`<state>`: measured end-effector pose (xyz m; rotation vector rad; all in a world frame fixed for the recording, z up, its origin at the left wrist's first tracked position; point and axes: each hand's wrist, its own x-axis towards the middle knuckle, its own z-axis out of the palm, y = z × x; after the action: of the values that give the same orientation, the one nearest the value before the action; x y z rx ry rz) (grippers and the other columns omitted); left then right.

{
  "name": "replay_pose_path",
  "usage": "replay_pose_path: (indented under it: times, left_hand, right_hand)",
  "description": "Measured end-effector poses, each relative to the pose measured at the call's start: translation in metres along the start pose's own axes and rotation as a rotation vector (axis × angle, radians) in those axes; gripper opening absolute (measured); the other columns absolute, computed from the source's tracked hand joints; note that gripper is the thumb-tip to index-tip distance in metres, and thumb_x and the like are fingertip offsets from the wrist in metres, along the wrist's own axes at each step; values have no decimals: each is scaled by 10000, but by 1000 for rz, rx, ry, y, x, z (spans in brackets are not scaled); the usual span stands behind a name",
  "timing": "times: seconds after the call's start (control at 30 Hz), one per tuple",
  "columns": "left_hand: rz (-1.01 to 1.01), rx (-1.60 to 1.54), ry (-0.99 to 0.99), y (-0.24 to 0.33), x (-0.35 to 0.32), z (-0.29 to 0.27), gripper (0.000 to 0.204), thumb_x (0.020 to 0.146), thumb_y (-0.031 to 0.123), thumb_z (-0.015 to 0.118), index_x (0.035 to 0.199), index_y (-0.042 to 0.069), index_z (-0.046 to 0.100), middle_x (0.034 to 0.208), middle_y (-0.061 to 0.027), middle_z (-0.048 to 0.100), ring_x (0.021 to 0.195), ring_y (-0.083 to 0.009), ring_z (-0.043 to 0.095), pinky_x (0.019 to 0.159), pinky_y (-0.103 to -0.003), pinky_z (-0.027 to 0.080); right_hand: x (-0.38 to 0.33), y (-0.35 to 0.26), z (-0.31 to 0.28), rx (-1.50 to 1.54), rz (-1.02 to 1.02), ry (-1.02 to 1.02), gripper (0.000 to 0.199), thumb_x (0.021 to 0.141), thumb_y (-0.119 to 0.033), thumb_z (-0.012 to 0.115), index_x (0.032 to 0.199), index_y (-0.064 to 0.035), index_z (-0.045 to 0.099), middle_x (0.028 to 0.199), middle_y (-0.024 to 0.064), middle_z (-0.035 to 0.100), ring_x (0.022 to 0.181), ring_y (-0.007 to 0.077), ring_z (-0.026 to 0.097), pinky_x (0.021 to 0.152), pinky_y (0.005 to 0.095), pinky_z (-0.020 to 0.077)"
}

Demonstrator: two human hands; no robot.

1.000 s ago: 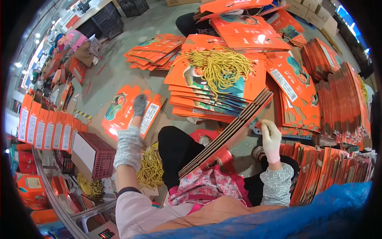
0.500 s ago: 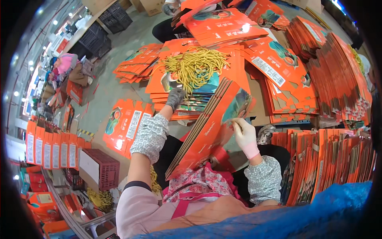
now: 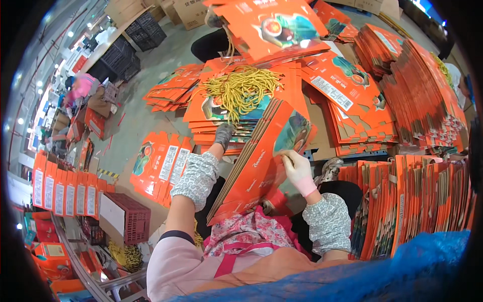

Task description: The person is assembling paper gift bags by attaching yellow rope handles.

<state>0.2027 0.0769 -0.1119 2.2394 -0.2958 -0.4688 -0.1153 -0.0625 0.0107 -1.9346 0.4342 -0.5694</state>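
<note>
A bundle of flattened orange cartons point(image 3: 251, 173) leans across my lap, its layered edges facing left. My right hand point(image 3: 298, 168), in a white glove, is at the bundle's printed face with thumb and fingers pinched together; what is between them is too small to make out. My left hand point(image 3: 224, 135), in a grey glove, is curled closed just below a heap of yellow cords point(image 3: 241, 90). Whether a cord is in its fingers I cannot make out. The cords lie on a stack of flat orange cartons point(image 3: 201, 126).
Across the stack, a co-worker's gloved hand point(image 3: 215, 20) is beside raised orange cartons point(image 3: 282, 30). Tall carton stacks point(image 3: 422, 85) stand at right, with upright rows point(image 3: 412, 206) nearer me. At left are a maroon crate point(image 3: 137, 221), loose flat cartons point(image 3: 160, 163) and black crates point(image 3: 118, 58).
My left hand has drawn back slightly toward me from the cords. My right hand and the bundle have shifted a little left. The co-worker's cartons have tilted, showing more printed face.
</note>
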Motion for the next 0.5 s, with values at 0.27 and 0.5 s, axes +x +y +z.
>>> replay_pose_path:
  times: [0.27,0.5]
  left_hand:
    - [-275,-258,-40,-21,28,-12,281,809,264,624,908,6,573,691,-125,611,531,-217,566,480,-350,441]
    - [-89,-233,13,6,10,18,409,841,370,565,953,-20,617,794,-185,630,717,-312,587,672,-398,452]
  right_hand:
    - [-5,-10,7,10,-29,-68,130,861,-102,540,936,-37,623,850,175,637,809,318,638,695,353,495]
    - [-5,4,5,-31,-9,-26,136,866,-114,546,941,-33,624,858,172,643,820,305,639,723,350,495]
